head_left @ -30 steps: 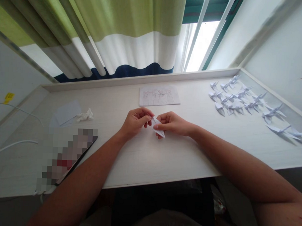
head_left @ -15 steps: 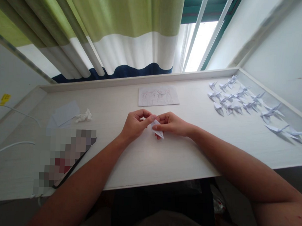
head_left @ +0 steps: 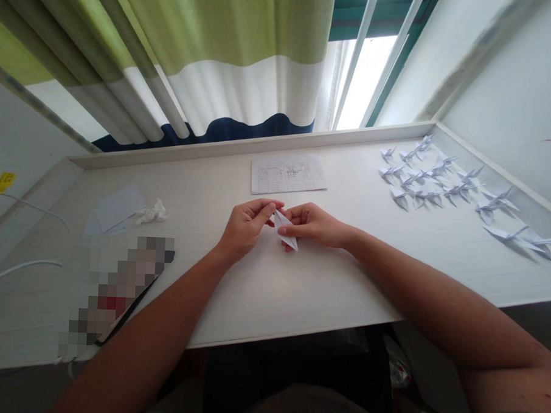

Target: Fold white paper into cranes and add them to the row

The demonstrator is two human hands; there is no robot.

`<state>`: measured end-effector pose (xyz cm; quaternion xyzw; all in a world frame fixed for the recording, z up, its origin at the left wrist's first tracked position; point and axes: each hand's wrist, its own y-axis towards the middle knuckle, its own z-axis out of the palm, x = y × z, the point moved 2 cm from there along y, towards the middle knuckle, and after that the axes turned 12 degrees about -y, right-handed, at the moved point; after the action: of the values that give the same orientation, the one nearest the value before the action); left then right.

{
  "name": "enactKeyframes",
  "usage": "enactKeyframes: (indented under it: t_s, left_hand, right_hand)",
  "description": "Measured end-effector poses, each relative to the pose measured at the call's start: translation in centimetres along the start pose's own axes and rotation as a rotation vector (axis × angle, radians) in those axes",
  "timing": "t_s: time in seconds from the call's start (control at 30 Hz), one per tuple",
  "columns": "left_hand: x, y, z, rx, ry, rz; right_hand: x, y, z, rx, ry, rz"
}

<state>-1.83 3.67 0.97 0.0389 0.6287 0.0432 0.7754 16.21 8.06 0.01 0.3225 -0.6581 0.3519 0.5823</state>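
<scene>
A small piece of folded white paper (head_left: 285, 225), pointed at its top and bottom, is held above the middle of the white desk. My right hand (head_left: 318, 225) grips it from the right, thumb across its face and fingers behind. At its upper tip, my left hand (head_left: 247, 225) pinches with thumb and forefinger. The back of the paper and some of my right fingers are hidden. Several folded white paper cranes (head_left: 423, 176) stand in rows on the right side of the desk.
A printed form sheet (head_left: 288, 175) lies behind my hands. To the left are white paper sheets (head_left: 115, 208), a crumpled tissue (head_left: 153, 212) and a blurred-out flat device (head_left: 125, 291) with white cables (head_left: 21, 267). A raised rim (head_left: 191, 149) borders the desk's back, below a curtain.
My left thumb and forefinger have shifted up slightly at the paper's top, so more of its upper tip shows. My right hand keeps its hold.
</scene>
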Motion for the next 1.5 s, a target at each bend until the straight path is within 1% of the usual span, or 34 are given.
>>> enactKeyframes:
  t_s: [0.17,0.33,0.4,0.6,0.87,1.17,1.33,1.5]
  left_hand:
    - [-0.3,-0.2,0.2,-0.040,-0.111,-0.030]
    - [-0.2,-0.4,0.3,-0.065,0.034,-0.005]
    - [-0.2,-0.5,0.3,-0.063,0.056,0.012]
    - [-0.5,-0.3,0.1,-0.016,0.069,0.036]
    - [0.0,0.5,-0.8,0.029,0.102,0.028]
    - [-0.4,0.5,-0.4,0.064,0.062,0.061]
    - [-0.6,0.5,-0.7,0.131,0.039,0.035]
    - [-0.4,0.8,-1.4,0.132,0.028,-0.008]
  right_hand:
    - [0.1,0.0,0.0,-0.007,-0.004,0.001]
    - [0.1,0.0,0.0,-0.030,0.015,0.026]
    - [0.1,0.0,0.0,-0.038,0.016,0.026]
    - [0.0,0.0,-0.1,-0.030,0.013,0.017]
    - [-0.1,-0.1,0.0,0.002,-0.018,0.024]
    - [0.0,-0.1,0.1,0.038,-0.014,0.028]
    - [0.5,-0.4,0.2,0.063,-0.042,0.027]
    - [0.3,-0.3,0.1,0.057,-0.026,0.031]
